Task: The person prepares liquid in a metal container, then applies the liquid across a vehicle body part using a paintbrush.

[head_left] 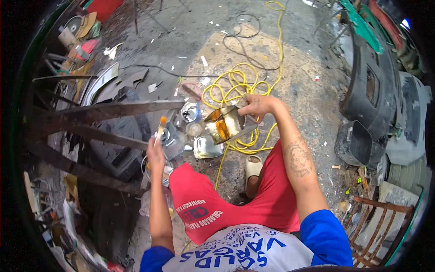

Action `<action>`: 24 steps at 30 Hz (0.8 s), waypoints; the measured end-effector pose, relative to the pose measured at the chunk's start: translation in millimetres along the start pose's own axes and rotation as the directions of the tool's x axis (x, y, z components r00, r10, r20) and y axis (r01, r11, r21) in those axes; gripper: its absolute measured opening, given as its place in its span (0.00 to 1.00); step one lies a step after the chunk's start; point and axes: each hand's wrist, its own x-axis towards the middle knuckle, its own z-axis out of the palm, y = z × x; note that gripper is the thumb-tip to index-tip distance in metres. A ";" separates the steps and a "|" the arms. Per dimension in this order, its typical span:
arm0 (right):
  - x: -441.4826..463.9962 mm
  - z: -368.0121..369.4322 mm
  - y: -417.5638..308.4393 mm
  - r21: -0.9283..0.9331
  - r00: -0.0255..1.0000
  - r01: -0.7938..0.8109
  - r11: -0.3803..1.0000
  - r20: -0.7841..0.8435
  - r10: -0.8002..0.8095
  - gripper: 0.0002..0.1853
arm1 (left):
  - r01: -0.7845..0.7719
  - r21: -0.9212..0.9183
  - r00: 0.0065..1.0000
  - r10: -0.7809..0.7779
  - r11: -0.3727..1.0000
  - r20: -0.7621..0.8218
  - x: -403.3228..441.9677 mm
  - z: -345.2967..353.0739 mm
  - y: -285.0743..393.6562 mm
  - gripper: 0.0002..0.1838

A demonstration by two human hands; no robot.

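My left hand (155, 156) is closed around a slim brush (160, 128), its orange tip pointing up and away from me. Over on the right, my right hand (257, 107) grips the rim of an open metal can (222, 125). The can is tilted so that its inside faces me, and amber liquid or residue streaks its wall. Just below the can is a clear-looking container (208, 148). A round tub with dark specks (190, 112) and a small jar (194, 130) sit between the hands.
A coiled yellow cord (235, 84) lies behind the can. Dark beams (113, 109) reach in from the left above a black car part (120, 149). Bumpers (362, 81) and a black bin (353, 144) line the right side. A rusty metal rack (378, 206) stands at lower right.
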 end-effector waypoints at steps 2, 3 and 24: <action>9.2 -4.4 4.6 -0.008 0.999 0.017 1.000 -0.027 -0.017 0.31 | 0.101 0.233 0.992 -0.115 0.967 0.047 29.4 16.9 -9.8 0.13; 10.5 -6.7 6.7 -0.018 0.999 0.042 0.999 -0.017 -0.042 0.31 | 0.120 0.311 0.987 -0.148 0.943 0.068 39.8 19.1 -22.4 0.11; 7.9 -4.3 -13.1 -0.165 0.996 0.084 0.983 -0.030 -0.090 0.38 | 0.177 0.400 0.984 -0.158 0.899 -0.081 45.5 43.5 -59.9 0.10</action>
